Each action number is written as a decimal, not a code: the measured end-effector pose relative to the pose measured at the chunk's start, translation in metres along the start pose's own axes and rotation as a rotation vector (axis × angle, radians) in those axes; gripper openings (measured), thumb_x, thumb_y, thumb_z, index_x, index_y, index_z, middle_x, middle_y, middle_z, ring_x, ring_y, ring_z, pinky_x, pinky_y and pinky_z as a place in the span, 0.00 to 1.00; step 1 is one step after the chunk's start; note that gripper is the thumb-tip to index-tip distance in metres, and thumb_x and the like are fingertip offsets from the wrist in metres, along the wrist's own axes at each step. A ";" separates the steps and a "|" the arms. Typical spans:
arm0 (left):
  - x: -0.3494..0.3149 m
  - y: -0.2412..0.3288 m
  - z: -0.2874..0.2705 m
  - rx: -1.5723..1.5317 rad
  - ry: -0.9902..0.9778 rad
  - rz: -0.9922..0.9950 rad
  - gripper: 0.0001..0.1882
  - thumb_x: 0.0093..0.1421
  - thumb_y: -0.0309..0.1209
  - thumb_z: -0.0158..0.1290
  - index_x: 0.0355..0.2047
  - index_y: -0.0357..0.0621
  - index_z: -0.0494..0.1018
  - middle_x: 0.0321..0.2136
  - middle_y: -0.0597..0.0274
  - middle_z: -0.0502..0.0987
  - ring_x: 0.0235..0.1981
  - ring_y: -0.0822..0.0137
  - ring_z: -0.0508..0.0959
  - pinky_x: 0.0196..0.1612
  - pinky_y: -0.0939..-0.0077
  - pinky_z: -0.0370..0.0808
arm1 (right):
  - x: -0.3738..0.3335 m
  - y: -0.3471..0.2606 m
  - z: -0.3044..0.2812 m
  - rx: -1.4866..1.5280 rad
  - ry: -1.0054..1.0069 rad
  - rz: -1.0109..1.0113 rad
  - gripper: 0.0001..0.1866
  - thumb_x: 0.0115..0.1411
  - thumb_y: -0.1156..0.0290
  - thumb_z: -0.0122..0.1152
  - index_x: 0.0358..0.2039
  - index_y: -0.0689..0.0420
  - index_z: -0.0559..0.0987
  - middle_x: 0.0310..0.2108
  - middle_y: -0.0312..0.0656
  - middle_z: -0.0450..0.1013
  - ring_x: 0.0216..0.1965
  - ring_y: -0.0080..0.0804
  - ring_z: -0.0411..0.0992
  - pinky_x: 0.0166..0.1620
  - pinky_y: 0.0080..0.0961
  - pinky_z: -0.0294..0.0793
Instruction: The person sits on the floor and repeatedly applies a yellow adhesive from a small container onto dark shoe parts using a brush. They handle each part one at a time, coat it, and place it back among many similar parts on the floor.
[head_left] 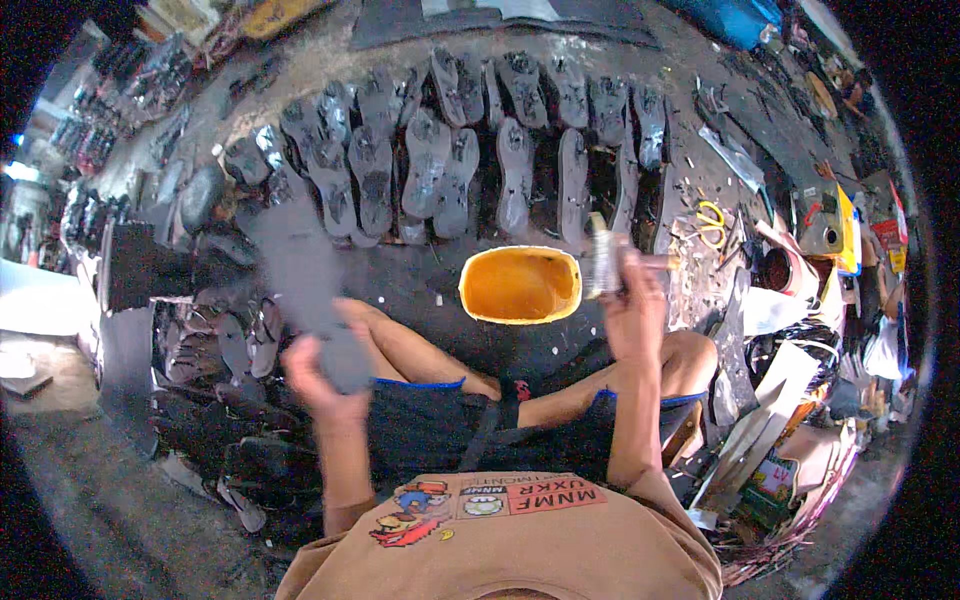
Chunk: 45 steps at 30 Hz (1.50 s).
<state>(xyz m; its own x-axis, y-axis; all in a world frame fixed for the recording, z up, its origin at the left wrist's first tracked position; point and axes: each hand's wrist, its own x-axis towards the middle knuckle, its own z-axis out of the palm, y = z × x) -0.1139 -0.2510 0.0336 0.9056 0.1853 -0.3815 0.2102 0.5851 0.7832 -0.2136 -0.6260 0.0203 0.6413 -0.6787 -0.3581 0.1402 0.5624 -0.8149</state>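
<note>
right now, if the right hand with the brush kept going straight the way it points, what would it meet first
Probably the row of grey shoe soles laid out ahead: the right hand points its brush up and away, passing beside the yellow tub. Depth is unclear.

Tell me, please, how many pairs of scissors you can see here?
1: yellow-handled scissors on the cluttered floor right of the right hand; others may be hidden in the clutter.

The person wears a tan printed T-shirt and dark shorts with blue-trimmed hems, forearms bare.
</note>
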 end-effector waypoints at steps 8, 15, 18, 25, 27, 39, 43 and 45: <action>-0.077 -0.061 0.051 -0.022 -0.495 -0.220 0.30 0.67 0.48 0.49 0.61 0.38 0.67 0.51 0.45 0.77 0.49 0.55 0.80 0.50 0.58 0.79 | -0.046 -0.027 0.105 -0.179 -0.173 -0.510 0.13 0.59 0.67 0.73 0.41 0.60 0.84 0.34 0.35 0.82 0.33 0.21 0.76 0.40 0.22 0.75; -0.101 -0.063 0.059 -0.051 -0.717 -0.252 0.32 0.67 0.50 0.50 0.60 0.36 0.67 0.52 0.48 0.76 0.47 0.57 0.79 0.48 0.65 0.78 | -0.036 -0.026 0.110 -0.301 -0.140 -0.600 0.14 0.54 0.65 0.77 0.33 0.59 0.82 0.24 0.31 0.76 0.27 0.19 0.71 0.33 0.22 0.70; -0.090 -0.065 0.056 -0.052 -0.641 -0.326 0.30 0.67 0.51 0.51 0.58 0.39 0.69 0.46 0.52 0.78 0.42 0.60 0.80 0.44 0.66 0.80 | -0.078 -0.008 0.094 -0.438 -0.294 -0.642 0.16 0.52 0.64 0.79 0.33 0.60 0.82 0.23 0.31 0.75 0.26 0.20 0.70 0.32 0.22 0.70; -0.105 -0.058 0.070 0.065 -0.572 -0.163 0.30 0.70 0.53 0.47 0.61 0.42 0.68 0.46 0.55 0.79 0.41 0.64 0.81 0.46 0.63 0.80 | -0.056 -0.037 0.111 -0.319 -0.058 -0.583 0.11 0.56 0.70 0.76 0.32 0.61 0.81 0.27 0.35 0.80 0.27 0.21 0.74 0.35 0.22 0.74; -0.073 -0.052 0.073 -0.216 -0.672 -0.284 0.30 0.72 0.53 0.43 0.63 0.43 0.67 0.51 0.57 0.78 0.48 0.62 0.80 0.53 0.63 0.78 | -0.100 -0.034 0.109 -0.181 -0.065 -0.514 0.13 0.55 0.68 0.77 0.36 0.60 0.82 0.29 0.36 0.80 0.28 0.23 0.75 0.37 0.25 0.76; -0.062 -0.080 0.085 -0.093 -0.544 -0.182 0.32 0.71 0.56 0.39 0.64 0.48 0.67 0.59 0.58 0.74 0.59 0.60 0.74 0.64 0.57 0.71 | -0.070 -0.017 0.088 -0.560 -0.102 -0.597 0.15 0.56 0.66 0.77 0.36 0.63 0.83 0.29 0.41 0.82 0.28 0.22 0.76 0.34 0.24 0.76; -0.056 -0.083 0.094 -0.066 -0.398 -0.127 0.29 0.72 0.52 0.41 0.64 0.47 0.67 0.57 0.53 0.75 0.54 0.57 0.77 0.58 0.59 0.76 | -0.125 -0.001 0.072 -0.489 -0.135 -0.461 0.17 0.54 0.64 0.78 0.37 0.62 0.84 0.33 0.41 0.82 0.36 0.26 0.78 0.41 0.27 0.78; -0.055 -0.054 0.117 -0.090 -0.387 -0.067 0.28 0.72 0.51 0.41 0.61 0.45 0.68 0.54 0.49 0.76 0.50 0.55 0.79 0.52 0.57 0.79 | -0.132 -0.006 0.050 -0.731 -0.332 -0.431 0.18 0.55 0.66 0.76 0.43 0.62 0.84 0.38 0.43 0.83 0.40 0.33 0.81 0.48 0.33 0.79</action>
<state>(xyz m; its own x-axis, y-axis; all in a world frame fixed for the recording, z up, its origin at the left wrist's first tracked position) -0.1318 -0.3855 0.0699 0.9665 -0.1569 -0.2033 0.2559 0.6555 0.7105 -0.2619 -0.5163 0.0954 0.8442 -0.5261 0.1022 -0.0224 -0.2252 -0.9741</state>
